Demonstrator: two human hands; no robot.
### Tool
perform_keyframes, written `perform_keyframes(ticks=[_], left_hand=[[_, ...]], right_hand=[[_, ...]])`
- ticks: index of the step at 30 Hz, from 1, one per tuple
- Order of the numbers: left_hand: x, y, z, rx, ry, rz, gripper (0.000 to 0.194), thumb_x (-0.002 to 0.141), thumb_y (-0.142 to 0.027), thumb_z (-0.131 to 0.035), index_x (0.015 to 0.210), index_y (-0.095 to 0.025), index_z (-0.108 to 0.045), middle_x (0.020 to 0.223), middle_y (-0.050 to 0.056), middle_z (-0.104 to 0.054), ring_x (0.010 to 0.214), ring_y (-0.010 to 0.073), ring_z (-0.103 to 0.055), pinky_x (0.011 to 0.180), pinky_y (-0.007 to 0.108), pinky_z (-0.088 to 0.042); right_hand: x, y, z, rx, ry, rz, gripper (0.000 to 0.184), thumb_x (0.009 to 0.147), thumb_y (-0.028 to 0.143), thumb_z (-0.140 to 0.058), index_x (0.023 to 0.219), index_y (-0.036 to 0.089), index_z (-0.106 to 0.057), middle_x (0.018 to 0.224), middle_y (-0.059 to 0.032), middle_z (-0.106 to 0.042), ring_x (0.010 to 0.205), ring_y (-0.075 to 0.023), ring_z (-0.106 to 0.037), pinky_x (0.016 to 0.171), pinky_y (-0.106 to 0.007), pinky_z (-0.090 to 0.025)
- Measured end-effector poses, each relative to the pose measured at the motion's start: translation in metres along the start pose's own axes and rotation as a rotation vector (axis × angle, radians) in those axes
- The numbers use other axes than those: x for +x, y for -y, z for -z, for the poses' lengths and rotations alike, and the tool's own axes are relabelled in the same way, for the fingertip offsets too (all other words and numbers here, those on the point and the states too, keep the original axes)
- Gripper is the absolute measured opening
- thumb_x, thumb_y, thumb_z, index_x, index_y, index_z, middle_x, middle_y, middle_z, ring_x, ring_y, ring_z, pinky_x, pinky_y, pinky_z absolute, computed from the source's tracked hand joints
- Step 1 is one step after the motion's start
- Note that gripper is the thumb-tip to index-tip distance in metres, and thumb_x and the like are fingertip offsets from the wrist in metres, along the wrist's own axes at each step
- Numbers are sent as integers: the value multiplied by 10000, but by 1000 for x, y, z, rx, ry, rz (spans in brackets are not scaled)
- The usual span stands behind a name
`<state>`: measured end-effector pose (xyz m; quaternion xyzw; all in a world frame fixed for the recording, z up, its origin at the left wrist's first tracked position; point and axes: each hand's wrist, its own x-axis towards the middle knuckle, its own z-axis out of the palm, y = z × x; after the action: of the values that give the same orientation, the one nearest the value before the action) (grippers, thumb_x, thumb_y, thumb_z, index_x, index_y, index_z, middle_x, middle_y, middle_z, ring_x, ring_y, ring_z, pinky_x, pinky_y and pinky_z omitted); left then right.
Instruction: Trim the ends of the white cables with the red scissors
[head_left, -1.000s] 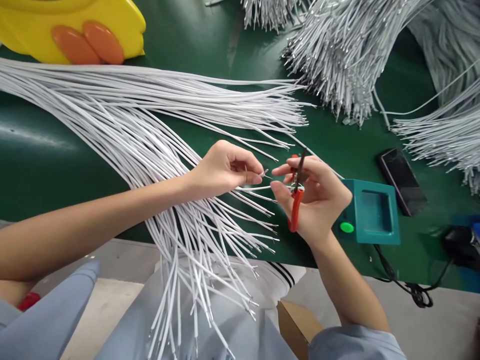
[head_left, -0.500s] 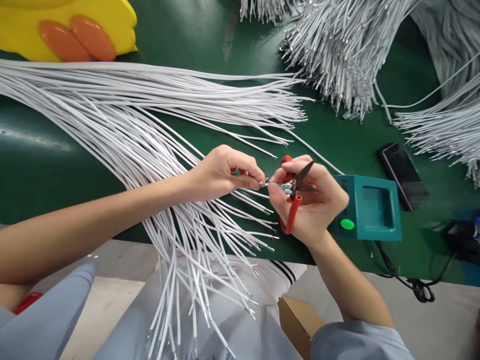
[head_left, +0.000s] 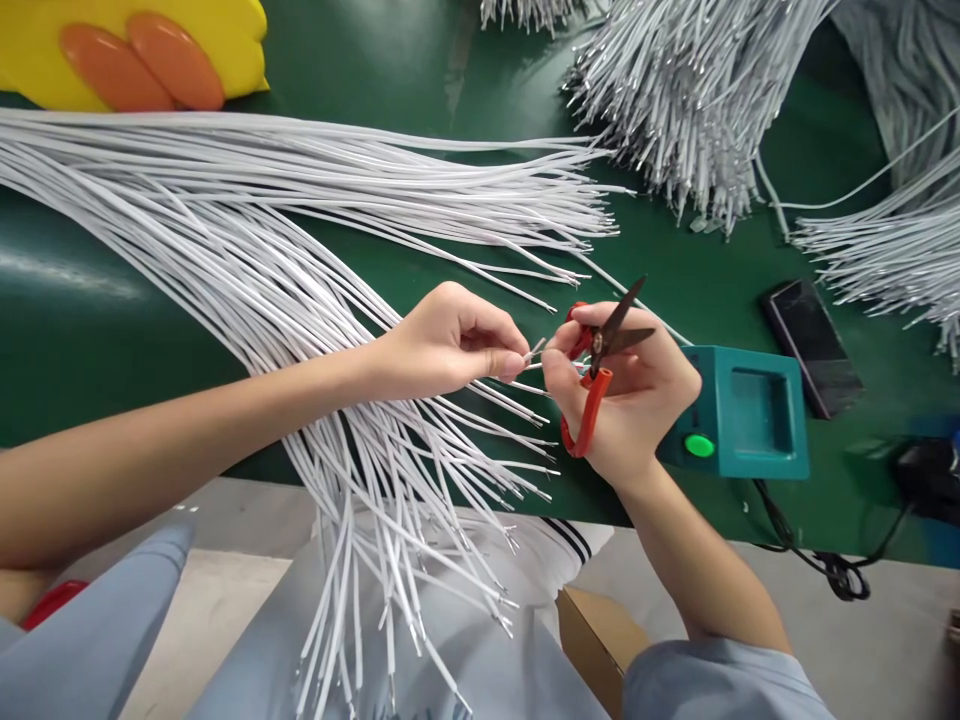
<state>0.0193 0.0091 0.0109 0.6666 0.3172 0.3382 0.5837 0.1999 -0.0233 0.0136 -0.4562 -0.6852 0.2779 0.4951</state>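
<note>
Left hand [head_left: 457,345] is closed in a thumb-and-finger pinch on a wire end [head_left: 537,349]; the split tip pokes out past the fingertips toward the person's right. Right hand [head_left: 634,385] sits just right of that tip, thumb and index finger brought close together, with red-handled scissors [head_left: 598,343] hooked in the same hand. The wire end lies between the two hands, above the surface [head_left: 112,340], leftward of the right hand. Its exposed bit runs roughly left to right, one strand angled up and away from the person. Left hand is the nearer one, since it has the wire; right fingertips come next, right beside the tip. Scissor blades are spread and point away from the wire, up and to the right.

Loose white wires [head_left: 300,270] fan out under the left forearm, some ends hanging over the near edge. A teal box [head_left: 724,420] is right of the right hand, partly covered by it.

Hard to make out: whether the right fingertips touch the strands or stop short; a small pale bit behind the right thumb, unclear what. The pinched wire's run back is hidden by the left hand, so which strand of the fan it belongs to can't be told. Far ends of the fan are cut off at left.
</note>
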Motion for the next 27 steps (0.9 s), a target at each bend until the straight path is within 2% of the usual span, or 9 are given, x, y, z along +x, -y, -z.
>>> perform_keyframes(ticks=[4, 13, 27], left_hand=[[-1, -1, -1, 39, -49, -8, 109, 750, -175, -675, 706, -83, -714, 582, 36, -642, 487, 64, -498, 427, 164, -379], [-1, -2, -3, 48, -105, -5, 125, 750, -176, -668, 680, -76, -697, 546, 19, -589, 467, 51, -443, 407, 161, -341], [-2, 1, -4, 62, -141, -52, 78, 735, -160, -687, 708, -89, -706, 648, 62, -684, 572, 104, -599, 500, 170, -470]], right_hand=[[0, 0, 0, 6, -3, 0, 362, 694, 115, -698, 1007, 273, -608, 827, 19, -630, 670, -124, -632, 622, -285, -552], [-1, -2, 1, -46, 25, 26, 345, 695, 154, -692, 997, 296, -607, 796, 11, -634, 646, -145, -612, 580, -320, -552], [-4, -3, -1, -54, 65, 123, 424, 648, 93, -689, 1010, 296, -599, 751, -1, -633, 688, -170, -580, 551, -335, -530]])
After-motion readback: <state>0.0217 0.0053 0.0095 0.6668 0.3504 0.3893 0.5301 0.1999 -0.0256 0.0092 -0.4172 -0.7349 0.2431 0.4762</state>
